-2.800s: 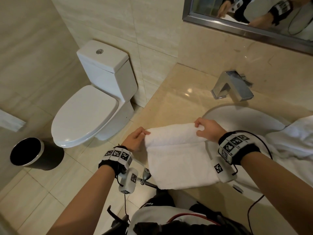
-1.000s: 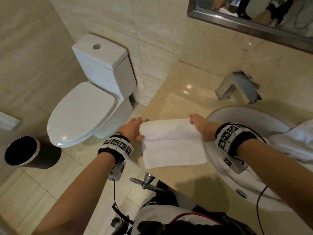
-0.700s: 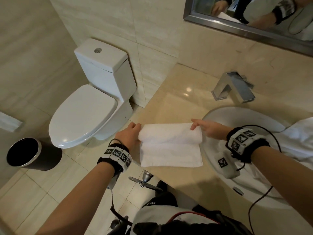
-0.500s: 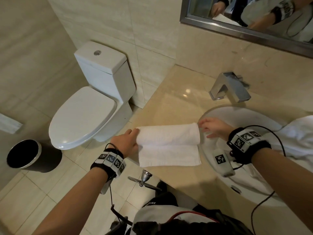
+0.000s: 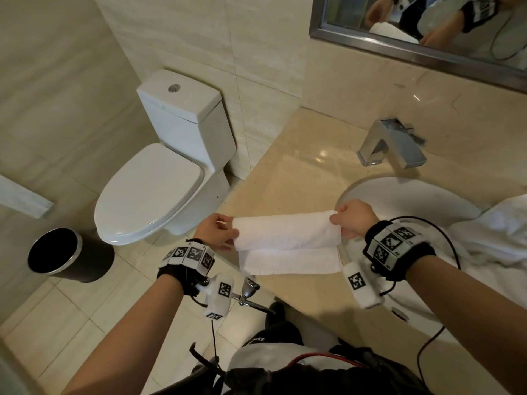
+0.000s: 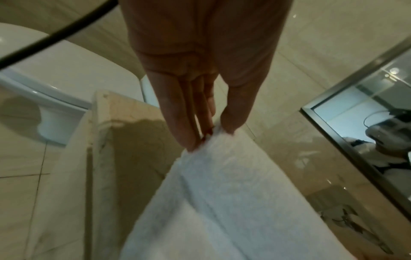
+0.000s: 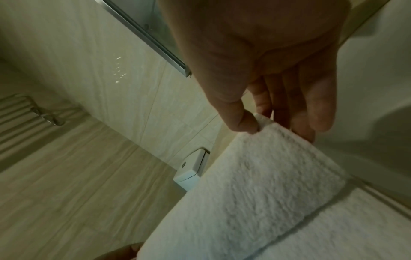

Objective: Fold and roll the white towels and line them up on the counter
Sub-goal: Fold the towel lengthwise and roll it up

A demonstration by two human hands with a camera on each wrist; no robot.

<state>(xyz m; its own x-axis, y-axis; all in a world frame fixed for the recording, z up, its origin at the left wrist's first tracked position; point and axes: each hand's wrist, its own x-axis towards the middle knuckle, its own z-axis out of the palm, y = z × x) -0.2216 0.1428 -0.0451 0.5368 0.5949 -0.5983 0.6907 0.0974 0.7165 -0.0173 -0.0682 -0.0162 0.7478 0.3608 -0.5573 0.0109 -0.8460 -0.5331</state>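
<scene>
the white towel (image 5: 286, 240) lies on the counter (image 5: 299, 166), just beside the sink (image 5: 413, 195), on the side toward the toilet (image 5: 159, 181). its far part is rolled into a thick tube and its near part is a flat strip that reaches the counter edge.

the left hand (image 5: 215, 232) is at the end of the roll away from the sink. its fingers (image 6: 177, 112) are long and almost straight, and the fingertips and thumb come together on the corner of the roll, so the grip pinches the towel. the forearm comes up from the near edge, with the wrist over the floor beside the counter.

the right hand (image 5: 353, 220) is at the end of the roll next to the sink, over the basin rim. the thumb (image 7: 238, 112) and the other fingers close on the towel's corner; this grip is also clamped on the towel. more white cloth (image 5: 496, 238) lies on the far side of the sink from the towel.
</scene>
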